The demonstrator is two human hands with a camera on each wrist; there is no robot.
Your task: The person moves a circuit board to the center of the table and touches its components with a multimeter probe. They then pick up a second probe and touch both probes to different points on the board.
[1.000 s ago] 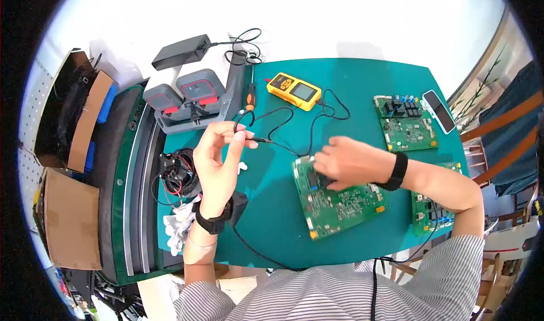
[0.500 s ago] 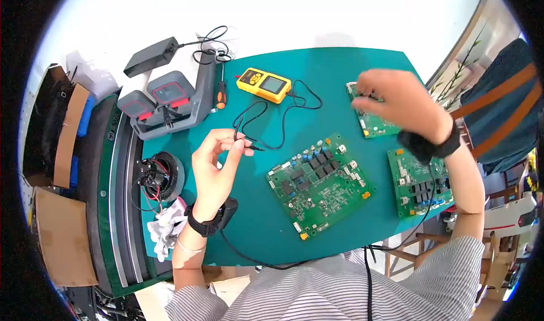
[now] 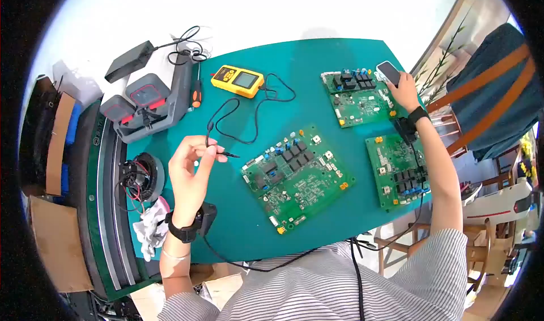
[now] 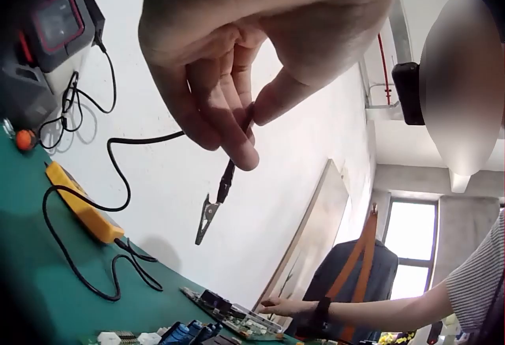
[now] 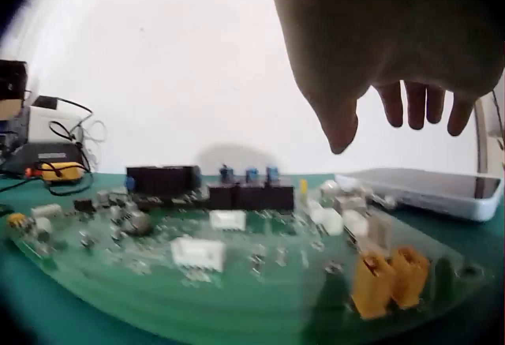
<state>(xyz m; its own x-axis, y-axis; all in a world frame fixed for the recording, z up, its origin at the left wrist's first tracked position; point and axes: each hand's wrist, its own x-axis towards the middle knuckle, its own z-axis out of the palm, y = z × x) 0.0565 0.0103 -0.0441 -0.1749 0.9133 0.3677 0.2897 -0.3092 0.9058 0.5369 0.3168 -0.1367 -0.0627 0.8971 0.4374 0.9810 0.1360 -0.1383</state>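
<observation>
My left hand (image 3: 192,176) pinches a black test lead with an alligator clip (image 4: 207,219) between thumb and fingertips, raised above the table. The clip's metal jaws point down in the left wrist view. From the lead, a thin black cable (image 3: 256,129) runs to the yellow handheld meter (image 3: 238,81). At the far right, my right hand (image 3: 405,94) reaches over a smartphone (image 3: 389,71), fingers extended at its near end. In the right wrist view the fingers hang apart above the phone (image 5: 442,189). A green circuit board (image 3: 306,190) lies between the hands.
Two more circuit boards (image 3: 362,106) (image 3: 391,179) lie on the right. A grey battery charger (image 3: 150,122), a screwdriver (image 3: 196,94), a wheel motor with wires (image 3: 141,179) and white gloves (image 3: 152,228) occupy the left. Black wrist cables trail along the front edge.
My right hand has left the middle circuit board and swung right and back to the phone. My left hand keeps its pinch on the lead. The view has shifted to the right.
</observation>
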